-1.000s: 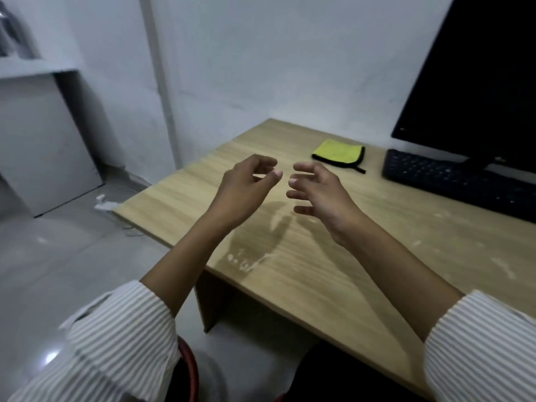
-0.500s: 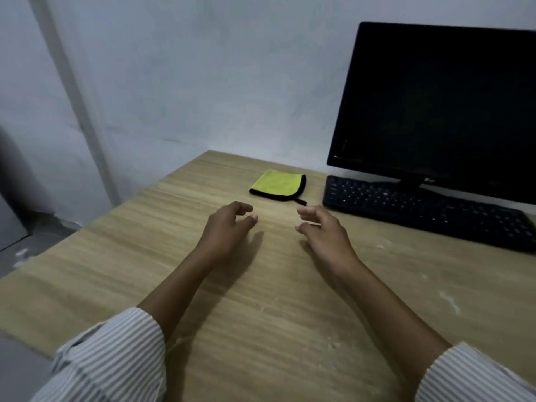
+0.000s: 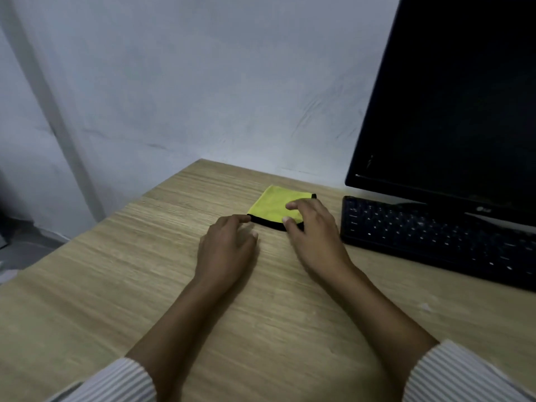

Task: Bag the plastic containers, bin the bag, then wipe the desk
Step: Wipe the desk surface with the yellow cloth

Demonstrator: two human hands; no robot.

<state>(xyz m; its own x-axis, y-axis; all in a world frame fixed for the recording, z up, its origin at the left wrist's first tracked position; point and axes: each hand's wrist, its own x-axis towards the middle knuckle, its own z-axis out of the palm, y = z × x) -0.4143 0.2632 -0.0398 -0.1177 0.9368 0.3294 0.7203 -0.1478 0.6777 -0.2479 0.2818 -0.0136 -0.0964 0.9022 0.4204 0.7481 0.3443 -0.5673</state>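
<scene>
In the head view, the folded yellow cloth (image 3: 274,206) lies flat on the bench (image 3: 101,271), just left of the keyboard (image 3: 435,236). The right hand (image 3: 311,227) is nearer: its fingers are spread over the cloth's right part and its thumb touches the black near edge, so the grip seems not closed. The left hand (image 3: 227,248) is relaxed and holds nothing, its forefinger at the cloth's near left corner.

Cloth (image 3: 274,206) left of keyboard (image 3: 435,236)
</scene>
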